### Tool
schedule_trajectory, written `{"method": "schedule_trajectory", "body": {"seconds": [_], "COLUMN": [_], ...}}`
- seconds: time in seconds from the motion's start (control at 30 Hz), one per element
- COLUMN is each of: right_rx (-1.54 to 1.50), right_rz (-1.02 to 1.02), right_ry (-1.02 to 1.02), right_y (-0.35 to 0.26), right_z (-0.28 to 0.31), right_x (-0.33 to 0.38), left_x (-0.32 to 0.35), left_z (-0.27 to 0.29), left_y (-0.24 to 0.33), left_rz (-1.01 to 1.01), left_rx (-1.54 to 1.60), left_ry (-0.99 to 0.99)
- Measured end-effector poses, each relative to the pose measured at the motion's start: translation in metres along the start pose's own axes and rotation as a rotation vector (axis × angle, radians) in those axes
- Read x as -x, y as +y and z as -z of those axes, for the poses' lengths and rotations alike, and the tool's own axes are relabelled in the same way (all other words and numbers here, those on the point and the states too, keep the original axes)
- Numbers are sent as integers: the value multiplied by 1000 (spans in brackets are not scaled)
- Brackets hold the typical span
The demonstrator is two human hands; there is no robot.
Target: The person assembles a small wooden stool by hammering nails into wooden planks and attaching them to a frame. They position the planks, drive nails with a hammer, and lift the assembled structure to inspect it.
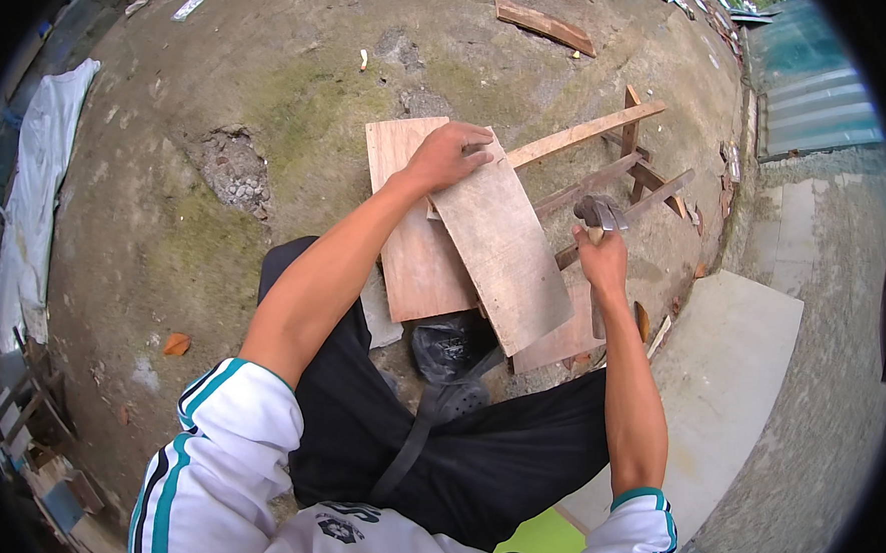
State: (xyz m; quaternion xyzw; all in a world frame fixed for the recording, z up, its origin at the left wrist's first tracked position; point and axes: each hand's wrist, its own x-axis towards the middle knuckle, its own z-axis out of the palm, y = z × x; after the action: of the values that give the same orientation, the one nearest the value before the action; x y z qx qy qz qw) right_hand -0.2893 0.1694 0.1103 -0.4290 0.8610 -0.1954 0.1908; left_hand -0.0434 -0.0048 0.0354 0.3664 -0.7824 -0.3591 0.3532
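My left hand (452, 159) is over the upper end of a pale plywood board (510, 245), its fingers curled together near the corner. Whatever is between the fingertips is too small to make out. This board lies slanted across a second, pinkish plywood board (419, 255), overlapping its right side. To the right, my right hand (604, 262) is closed around the handle of a claw hammer, gripped close to the dark metal hammer head (601, 214). The hammer is held up beside the boards, apart from them.
A wooden frame of narrow slats (591, 134) stands behind the boards. A black plastic bag (449, 347) sits between my legs. A large pale sheet (723, 381) lies at right by the concrete wall (823, 296). A loose plank (544, 25) lies far off.
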Motion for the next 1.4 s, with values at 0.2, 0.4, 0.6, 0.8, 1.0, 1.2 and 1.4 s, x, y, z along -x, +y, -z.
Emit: {"method": "schedule_trajectory", "body": {"seconds": [0.2,0.4,0.6,0.8,1.0,1.2,1.4], "right_rx": [-195,-280,-424,-584,-619,-552,-482], "right_rz": [-26,-31,61,-23,-77,-38,-27], "right_ry": [214,-29,-404,-475,-512,-513,-490], "right_y": [41,33,-17,-1,-5,-2,20], "right_z": [-11,-26,-41,-55,-51,-34,-24], "right_x": [8,-6,-5,-17,-18,-18,-11], "left_x": [56,133,139,146,146,137,95], "left_z": [18,-12,-17,-26,-17,-3,26], "left_y": [-13,-39,-13,17,16,-1,-8], "left_rz": [631,1144,1217,1014,963,816,664], "left_rx": [-200,138,-63,-158,-92,-20,-65], "left_ry": [588,341,385,389,378,365,160]}}
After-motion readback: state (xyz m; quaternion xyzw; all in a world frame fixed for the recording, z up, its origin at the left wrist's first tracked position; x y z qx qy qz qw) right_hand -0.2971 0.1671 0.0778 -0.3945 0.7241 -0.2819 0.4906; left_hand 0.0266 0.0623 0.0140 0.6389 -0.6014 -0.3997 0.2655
